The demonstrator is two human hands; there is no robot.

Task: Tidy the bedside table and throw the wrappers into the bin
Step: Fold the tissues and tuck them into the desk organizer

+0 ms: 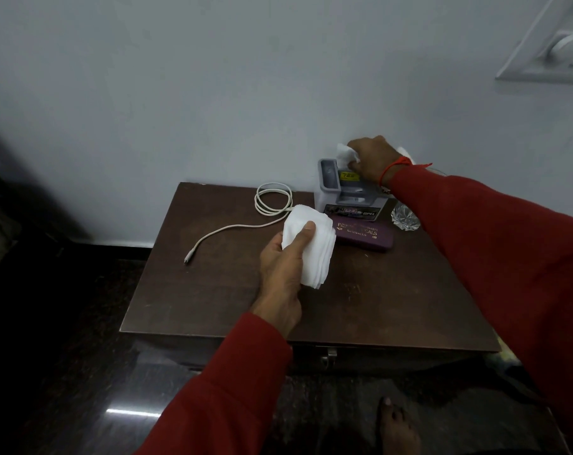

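Note:
My left hand (286,267) grips a stack of white tissues (314,254) just above the middle of the dark brown bedside table (213,307). My right hand (375,157) is at the back of the table, closed on a crumpled white tissue (344,152) over a grey plastic organiser (339,192). A purple case (370,236) with gold lettering lies in front of the organiser. A white charging cable (272,205) lies coiled at the back left, its plug end trailing toward the left edge.
A clear faceted glass object (405,218) sits on the table under my right forearm. The pale wall (245,77) rises directly behind the table. A dark polished floor (81,389) lies below, with my bare foot (396,425) near the table's front.

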